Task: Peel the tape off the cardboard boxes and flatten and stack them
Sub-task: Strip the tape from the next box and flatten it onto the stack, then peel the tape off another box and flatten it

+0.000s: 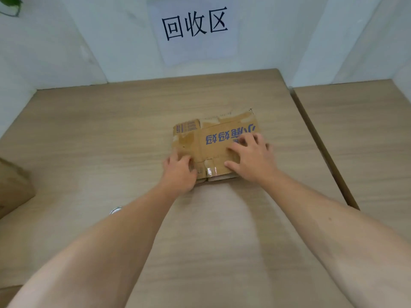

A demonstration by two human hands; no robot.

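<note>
Right hand (pixel 251 156) presses the flattened box (pixel 213 138), fingers spread, no grip. Left hand (pixel 179 172) curls at its near corner with fingertips hidden; grip unclear. A second box (pixel 13 185) is cut off at left.

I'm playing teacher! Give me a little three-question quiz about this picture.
1. True or false: the right hand lies flat on the box.
2. Where is the shiny tape? A) on the box's near edge B) on the wall C) on the floor
3. Fill in: a second box sits at the table's ____ edge.

Key: 1 true; 2 A; 3 left.
</note>
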